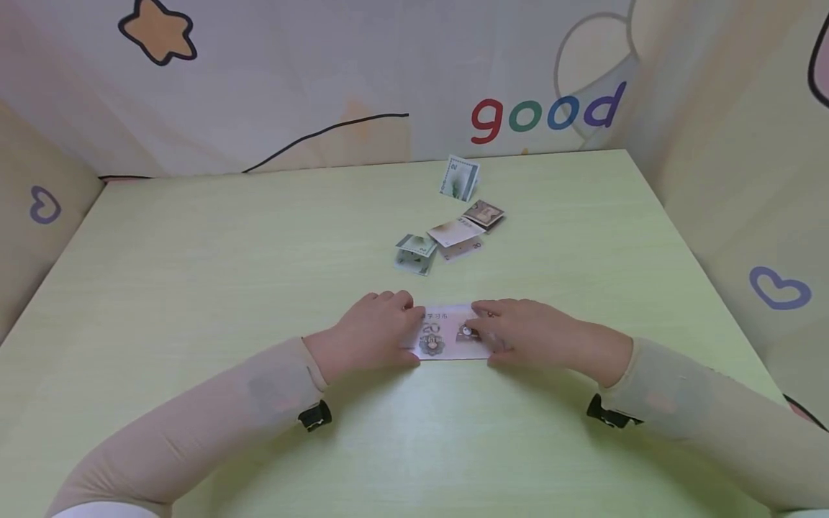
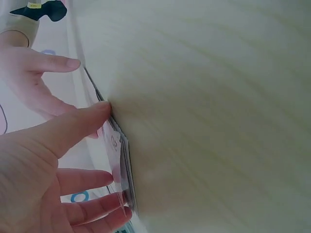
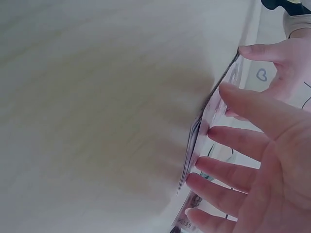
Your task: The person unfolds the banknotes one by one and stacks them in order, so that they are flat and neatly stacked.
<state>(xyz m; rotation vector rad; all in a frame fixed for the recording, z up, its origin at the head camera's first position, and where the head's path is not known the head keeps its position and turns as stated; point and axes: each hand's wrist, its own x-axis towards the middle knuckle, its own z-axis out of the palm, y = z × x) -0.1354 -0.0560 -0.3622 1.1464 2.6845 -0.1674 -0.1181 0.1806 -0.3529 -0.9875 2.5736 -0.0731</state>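
Pale green table (image 1: 194, 288) meets a cartoon-printed backdrop (image 1: 311, 57) at its far edge, with folded notes (image 1: 455, 232) towards that side. Well in from both side edges, the left hand (image 1: 368, 334) and right hand (image 1: 540, 329) hold a banknote stack (image 1: 447, 349) by its ends, thumbs and fingers moderately apart. Squaring seems underway; the next move likely calls for light, even pressure.

The left hand (image 1: 365, 334) and right hand (image 1: 534, 332) face each other across one shared grip. Thumbs (image 2: 73, 127) sit at its near side, opposite the fingers (image 3: 238, 177); both forearms (image 1: 214, 406) angle inward toward it.
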